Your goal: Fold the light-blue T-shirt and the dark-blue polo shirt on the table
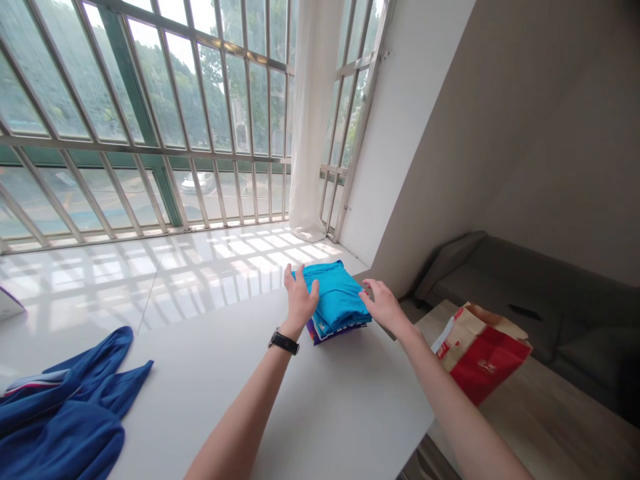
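Bright room in the head view, with a big barred window [205, 100] filling the upper left of the frame, a sheer white curtain [314, 120] hanging upper centre, and striped sunlight falling over the white sill just below. A white table [215, 407] takes up most of the lower half. Pretty much mid-frame, a bit right of centre, there's a bright blue folded cloth [336, 293] lying on top of a small pile, with a purple printed layer [334, 335] peeking out underneath. The person's left hand [301, 298] is at the pile's left edge, fingers spread and not clenched, black watch [283, 341] on that wrist. The right hand [384, 305] is over at the right edge, fingers loosely bent, not gripping anything; can't really tell if either one is actually pressing on the fabric. Lower left there's a rumpled navy garment [70, 413] on the tabletop. Off to the right, a red and brown paper bag [493, 353] stands on a wooden surface [555, 427], with a dark grey sofa [485, 270] behind it.
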Demonstrator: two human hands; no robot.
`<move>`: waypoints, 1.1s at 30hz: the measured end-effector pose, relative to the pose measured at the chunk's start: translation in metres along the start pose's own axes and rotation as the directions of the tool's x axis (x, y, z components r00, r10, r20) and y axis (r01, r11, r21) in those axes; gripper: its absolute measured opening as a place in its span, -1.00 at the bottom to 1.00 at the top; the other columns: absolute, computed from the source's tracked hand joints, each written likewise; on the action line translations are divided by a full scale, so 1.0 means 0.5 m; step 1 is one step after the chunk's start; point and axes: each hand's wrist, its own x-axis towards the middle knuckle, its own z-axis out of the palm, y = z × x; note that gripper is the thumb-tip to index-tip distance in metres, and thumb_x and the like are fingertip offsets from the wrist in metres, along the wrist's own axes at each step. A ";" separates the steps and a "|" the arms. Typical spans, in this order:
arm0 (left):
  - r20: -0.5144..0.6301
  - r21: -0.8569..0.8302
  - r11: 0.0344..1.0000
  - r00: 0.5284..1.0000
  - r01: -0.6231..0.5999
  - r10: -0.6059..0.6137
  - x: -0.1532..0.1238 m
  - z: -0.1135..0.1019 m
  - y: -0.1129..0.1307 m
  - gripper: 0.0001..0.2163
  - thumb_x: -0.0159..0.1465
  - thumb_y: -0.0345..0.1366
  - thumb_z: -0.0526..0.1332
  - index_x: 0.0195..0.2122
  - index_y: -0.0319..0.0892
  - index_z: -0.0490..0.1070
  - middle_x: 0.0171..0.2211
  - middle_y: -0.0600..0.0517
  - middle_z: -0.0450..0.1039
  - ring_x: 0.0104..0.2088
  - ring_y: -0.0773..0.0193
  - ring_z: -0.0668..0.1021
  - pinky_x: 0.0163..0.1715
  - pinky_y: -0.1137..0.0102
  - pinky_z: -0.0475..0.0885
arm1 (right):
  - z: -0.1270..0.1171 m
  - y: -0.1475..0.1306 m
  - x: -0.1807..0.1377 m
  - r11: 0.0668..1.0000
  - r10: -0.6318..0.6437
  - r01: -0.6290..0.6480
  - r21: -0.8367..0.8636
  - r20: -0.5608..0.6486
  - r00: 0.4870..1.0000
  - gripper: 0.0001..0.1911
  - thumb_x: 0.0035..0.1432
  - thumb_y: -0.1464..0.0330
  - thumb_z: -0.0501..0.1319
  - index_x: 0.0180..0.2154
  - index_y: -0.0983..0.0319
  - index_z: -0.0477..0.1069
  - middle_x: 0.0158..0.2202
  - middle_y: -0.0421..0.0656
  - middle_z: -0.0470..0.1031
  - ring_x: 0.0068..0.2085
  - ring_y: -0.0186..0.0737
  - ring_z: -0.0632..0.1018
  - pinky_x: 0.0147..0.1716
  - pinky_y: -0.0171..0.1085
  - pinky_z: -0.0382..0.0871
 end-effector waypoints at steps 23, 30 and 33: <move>0.519 0.591 0.727 0.855 -0.349 -0.011 -0.287 -0.438 -0.015 -0.60 0.31 -0.26 0.23 0.18 -0.06 0.35 0.31 -0.15 0.21 0.38 -0.14 0.10 0.30 -0.08 0.05 | 0.112 -0.206 -0.024 0.906 -0.423 0.402 -0.133 -0.235 0.875 -0.50 0.36 0.18 -0.04 0.15 0.33 0.35 0.24 0.15 0.29 0.30 0.11 0.23 0.28 0.05 0.07; 0.132 0.816 0.578 0.978 -0.014 -0.162 -0.329 -0.670 -0.090 -0.62 0.25 -0.32 0.26 0.11 -0.11 0.40 0.25 -0.19 0.28 0.31 -0.13 0.21 0.25 0.02 0.15 | 0.298 -0.424 -0.220 0.692 -0.700 0.707 0.145 -0.102 0.707 -0.64 0.34 0.27 0.03 0.08 0.22 0.38 0.14 0.06 0.40 0.22 0.02 0.34 0.23 0.01 0.20; -0.100 0.873 0.438 0.957 0.216 -0.273 -0.341 -0.706 -0.108 -0.57 0.28 -0.21 0.22 0.16 -0.19 0.31 0.16 -0.28 0.34 0.17 -0.16 0.37 0.09 0.06 0.31 | 0.366 -0.440 -0.265 0.676 -0.711 0.695 0.246 -0.030 0.702 -0.68 0.32 0.31 0.05 0.04 0.20 0.40 0.08 0.04 0.45 0.13 0.02 0.43 0.14 0.03 0.31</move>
